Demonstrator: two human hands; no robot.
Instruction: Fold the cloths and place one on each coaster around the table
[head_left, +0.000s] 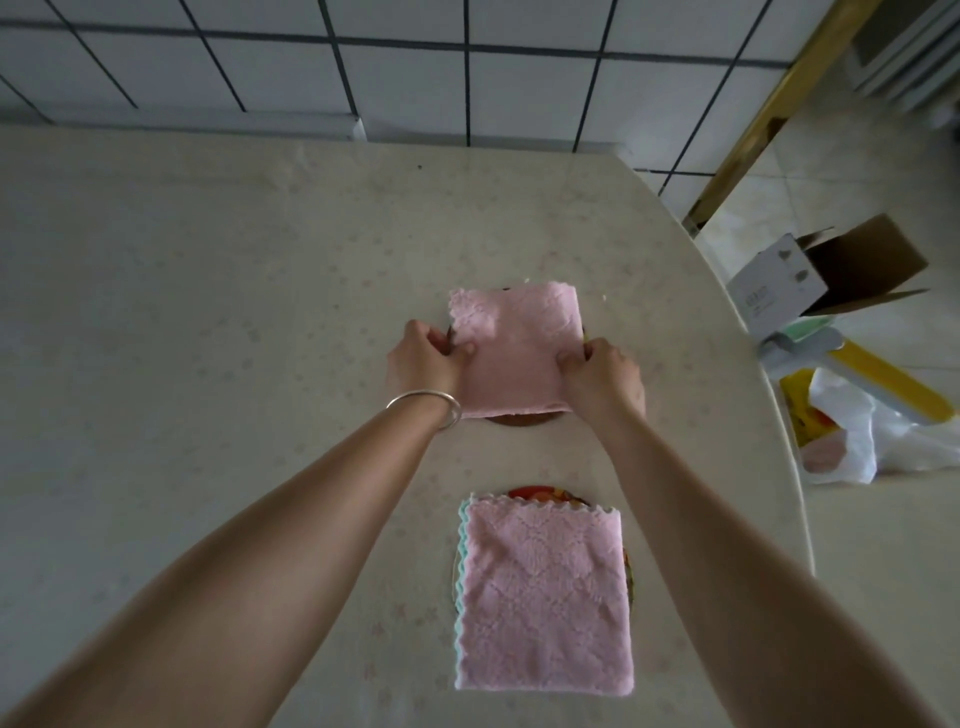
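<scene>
near: folded pink-and-teal cloth (543, 597) covers patterned coaster (540, 491) | mid: left hand (423, 358) and right hand (602, 376) pinch side edges of folded pink cloth (517, 348), held between them | beneath: brown coaster (519, 419) on table (208, 286)

I count two folded pink cloths — the far cloth (517, 348) and the near cloth (545, 597) — and two coasters, the far coaster (519, 419) and the near coaster (535, 492), each mostly covered. Two hands, left (423, 358) and right (602, 376); one bracelet (436, 405); one cardboard box (831, 275) off the desk (208, 312).
</scene>
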